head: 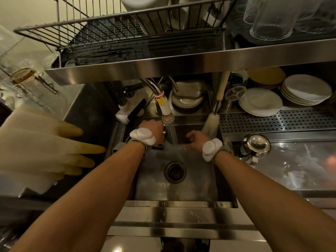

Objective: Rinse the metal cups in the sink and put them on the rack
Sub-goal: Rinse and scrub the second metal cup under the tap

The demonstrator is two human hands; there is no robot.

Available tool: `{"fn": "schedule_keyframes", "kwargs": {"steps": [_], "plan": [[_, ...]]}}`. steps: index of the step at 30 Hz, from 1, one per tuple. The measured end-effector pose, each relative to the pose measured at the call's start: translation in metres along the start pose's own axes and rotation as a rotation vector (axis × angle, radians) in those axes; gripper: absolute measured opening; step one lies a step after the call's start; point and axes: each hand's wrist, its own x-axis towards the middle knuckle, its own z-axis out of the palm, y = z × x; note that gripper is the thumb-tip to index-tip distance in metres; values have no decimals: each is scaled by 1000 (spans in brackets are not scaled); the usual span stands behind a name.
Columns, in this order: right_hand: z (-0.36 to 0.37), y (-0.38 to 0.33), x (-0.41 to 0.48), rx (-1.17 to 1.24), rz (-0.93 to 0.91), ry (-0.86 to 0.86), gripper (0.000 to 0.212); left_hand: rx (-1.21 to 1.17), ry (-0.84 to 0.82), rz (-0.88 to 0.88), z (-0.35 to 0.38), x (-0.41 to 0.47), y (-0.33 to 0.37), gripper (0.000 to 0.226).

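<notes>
Under tap — left hand seemingly grips metal cup.

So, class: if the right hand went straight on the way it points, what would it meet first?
Probably the water stream, then the metal cup in the left hand; depth is unclear.

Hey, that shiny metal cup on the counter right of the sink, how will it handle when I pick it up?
The metal cup looks polished and the counter under it seems wet, so it is probably slippery. It looks like rigid steel, likely light and not fragile. Its round body may roll if knocked over.
</notes>
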Motion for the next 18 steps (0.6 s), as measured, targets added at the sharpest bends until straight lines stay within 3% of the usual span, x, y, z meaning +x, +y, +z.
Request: {"fn": "schedule_keyframes", "kwargs": {"steps": [6, 12, 15, 18], "plan": [[-2, -2, 0, 4, -8, -3, 64, -11, -1, -18, -3, 0, -2, 29], [1, -1, -3, 23, -19, -18, 84, -540, -77, -304, 18, 8, -10, 31], [5, 0, -6, 138, -34, -11, 104, -798, -126, -284, 27, 9, -12, 27], [11, -6, -2, 246, -86, 26, 110, -991, -210, -243, 30, 12, -12, 24]]}}
